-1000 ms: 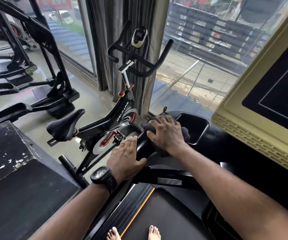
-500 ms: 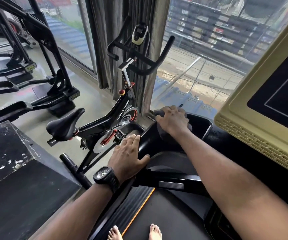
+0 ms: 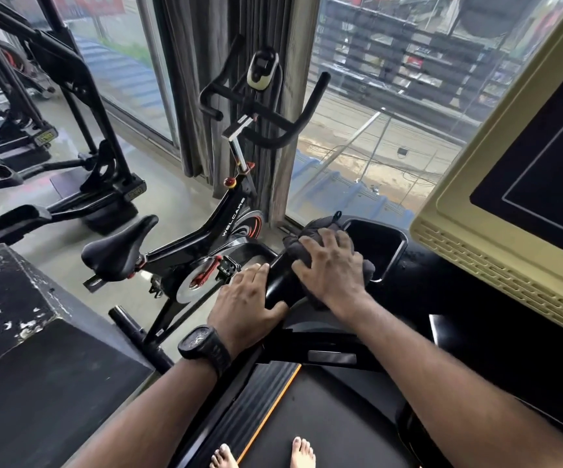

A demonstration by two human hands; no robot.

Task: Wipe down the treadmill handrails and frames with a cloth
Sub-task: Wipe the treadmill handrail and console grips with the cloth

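2 hands, head view: both close together on the black handrail (image 3: 278, 282), at the person's left.
Right hand (image 3: 330, 265): spread over the bunched dark cloth (image 3: 294, 243), fingers curled down around it, pressing it onto the rail's upper end beside the tray pocket (image 3: 374, 246).
Left hand (image 3: 244, 300): flat and relaxed against the rail's outer face, thumb laid across the top, grasping nothing; judged to be bracing only.
Cloth position: on top of the handrail, just below the console (image 3: 509, 231), under the right palm.
Stroke: drag lengthwise down the rail with firm, even pressure; wrap the cloth around the curve to reach sides and underside, not just the crown.
Clearance: lift or slide the bracing palm away before the cloth arrives, or risk an unwiped patch beneath.
Fold: turn to a fresh face often; hard to judge soiling on dark fabric.
Remaining, as judged: lower crossbar (image 3: 307, 349), ribbed side frame (image 3: 259, 400) beside the belt (image 3: 324, 417); opposite rail out of sight.
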